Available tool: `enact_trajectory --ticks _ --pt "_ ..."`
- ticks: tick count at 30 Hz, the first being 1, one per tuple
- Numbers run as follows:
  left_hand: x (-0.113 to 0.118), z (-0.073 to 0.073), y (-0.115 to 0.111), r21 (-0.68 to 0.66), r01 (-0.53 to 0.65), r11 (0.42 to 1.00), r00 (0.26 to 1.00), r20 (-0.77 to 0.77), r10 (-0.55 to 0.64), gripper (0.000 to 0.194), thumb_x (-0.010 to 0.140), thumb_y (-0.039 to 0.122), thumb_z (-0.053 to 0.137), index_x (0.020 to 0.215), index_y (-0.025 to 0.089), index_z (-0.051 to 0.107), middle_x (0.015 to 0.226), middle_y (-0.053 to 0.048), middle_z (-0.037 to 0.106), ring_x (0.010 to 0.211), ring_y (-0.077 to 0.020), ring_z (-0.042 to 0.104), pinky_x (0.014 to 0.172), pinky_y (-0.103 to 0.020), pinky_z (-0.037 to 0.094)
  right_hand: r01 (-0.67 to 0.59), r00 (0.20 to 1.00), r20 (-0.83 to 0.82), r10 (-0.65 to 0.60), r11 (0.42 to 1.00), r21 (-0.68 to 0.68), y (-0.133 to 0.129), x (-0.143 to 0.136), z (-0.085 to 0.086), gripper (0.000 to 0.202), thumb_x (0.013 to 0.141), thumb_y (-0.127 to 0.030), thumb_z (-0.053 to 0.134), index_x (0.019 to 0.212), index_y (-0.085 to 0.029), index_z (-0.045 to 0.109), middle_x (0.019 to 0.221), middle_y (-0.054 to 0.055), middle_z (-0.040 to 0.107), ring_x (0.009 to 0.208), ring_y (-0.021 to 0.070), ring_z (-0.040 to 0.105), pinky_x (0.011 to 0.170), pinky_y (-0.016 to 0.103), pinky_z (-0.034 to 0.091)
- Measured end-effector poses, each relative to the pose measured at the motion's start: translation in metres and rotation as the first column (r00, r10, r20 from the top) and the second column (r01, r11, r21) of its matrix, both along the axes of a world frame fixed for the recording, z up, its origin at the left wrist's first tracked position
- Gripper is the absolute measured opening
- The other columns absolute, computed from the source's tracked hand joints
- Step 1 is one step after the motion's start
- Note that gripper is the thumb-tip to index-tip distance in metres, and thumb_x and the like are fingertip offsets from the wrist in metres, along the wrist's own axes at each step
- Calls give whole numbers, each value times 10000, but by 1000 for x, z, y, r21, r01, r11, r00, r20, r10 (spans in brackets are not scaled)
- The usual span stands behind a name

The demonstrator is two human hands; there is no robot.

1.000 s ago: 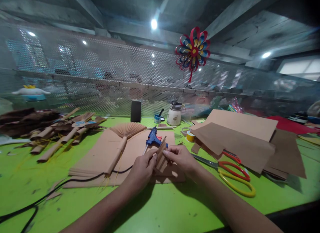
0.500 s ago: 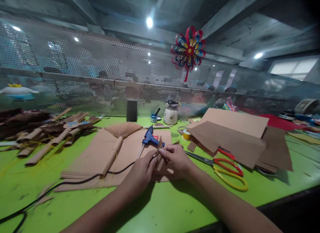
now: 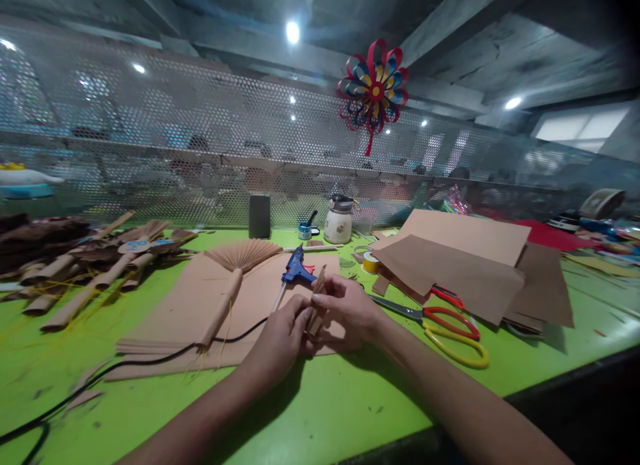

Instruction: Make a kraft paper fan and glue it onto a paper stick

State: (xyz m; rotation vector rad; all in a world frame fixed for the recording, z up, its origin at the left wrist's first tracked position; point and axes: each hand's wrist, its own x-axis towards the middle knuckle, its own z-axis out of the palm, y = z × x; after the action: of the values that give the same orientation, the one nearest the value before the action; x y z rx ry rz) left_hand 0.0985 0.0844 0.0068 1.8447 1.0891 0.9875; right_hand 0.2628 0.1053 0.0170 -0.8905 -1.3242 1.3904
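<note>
Near the blue plastic glue gun (image 3: 297, 272), the left hand (image 3: 286, 328) and right hand (image 3: 350, 310) pinch and partly hide a small, seemingly pleated brown-paper piece (image 3: 315, 323); red-and-yellow-handled scissors (image 3: 418, 314) lie rightward.

Green worktop (image 3: 345, 412) beneath a grey ceiling (image 3: 235, 18)

A perforated panel (image 3: 220, 112) stretches across behind the worktop, its many small holes catching light in patches. Heavy beams (image 3: 465, 35) cross the ceiling. A bright lamp (image 3: 293, 32) glares near the top middle, a second lamp (image 3: 513, 103) shines toward the right, and a pale window (image 3: 583, 127) glows at far right.
</note>
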Motion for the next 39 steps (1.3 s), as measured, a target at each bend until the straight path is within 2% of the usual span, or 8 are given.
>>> enact_trajectory --ticks 6,10,13,18,24,30,35,39 --pt "6 -3 -2 -292 179 939 962 253 -104 258 880 446 456 893 190 479 680 -15 619 516 -151 615 496 -266 489 -18 989 -145 7 997 -73 1 4 3 275 592 -316 826 679 -146 629 628 -11 607 575 109 529 624 273 429" --pt "3 -3 2 -198 128 972 981 167 -95 260 880 426 456 925 190 554 700 -31 642 541 -161 607 504 -265 470 -70 992 -111 58 992 -101 0 4 8 314 561 -338 845 725 -142 663 658 1 633 598 120 555 641 282 441" --pt "-2 -3 6 -17 42 999 998 49 -41 262 869 389 484 953 195 640 888 -70 697 800 -213 643 697 -300 484 -89 996 -27 87 991 -104 -2 1 12 344 540 -369 849 725 -125 692 655 19 651 595 127 571 652 294 448" --pt "-5 4 7 92 -10 996 996 -85 18 310 844 430 481 731 183 631 637 -31 639 622 -198 581 584 -280 427 16 1000 -14 -17 1000 -9 -3 -3 14 323 492 -354 864 604 -114 680 562 16 634 527 115 551 604 284 438" --pt "-3 14 0 -65 40 997 998 50 -37 351 816 534 492 723 199 544 485 24 586 430 -147 534 464 -234 381 53 996 -74 -51 998 31 1 -3 20 301 484 -333 866 575 -123 669 518 -1 609 477 99 509 530 256 389" --pt "0 9 0 -186 69 980 988 148 -42 441 746 625 535 664 195 486 462 12 609 377 -130 526 414 -206 332 204 965 -184 -187 976 73 17 13 21 333 523 -360 849 528 -135 603 438 -48 499 403 56 372 443 226 262" --pt "2 -1 5 -275 51 960 976 216 10 450 707 627 581 679 186 495 452 5 599 363 -118 508 401 -191 317 222 945 -257 -202 974 52 21 15 18 391 567 -455 816 587 -138 588 527 -31 537 462 62 409 469 215 305" --pt "1 -3 10 -262 -5 965 975 214 63 410 728 581 587 743 172 557 432 -2 583 351 -132 509 387 -208 337 132 971 -197 -134 991 -20 14 7 14 465 645 -597 709 683 -145 605 567 -21 540 487 80 454 482 221 356"
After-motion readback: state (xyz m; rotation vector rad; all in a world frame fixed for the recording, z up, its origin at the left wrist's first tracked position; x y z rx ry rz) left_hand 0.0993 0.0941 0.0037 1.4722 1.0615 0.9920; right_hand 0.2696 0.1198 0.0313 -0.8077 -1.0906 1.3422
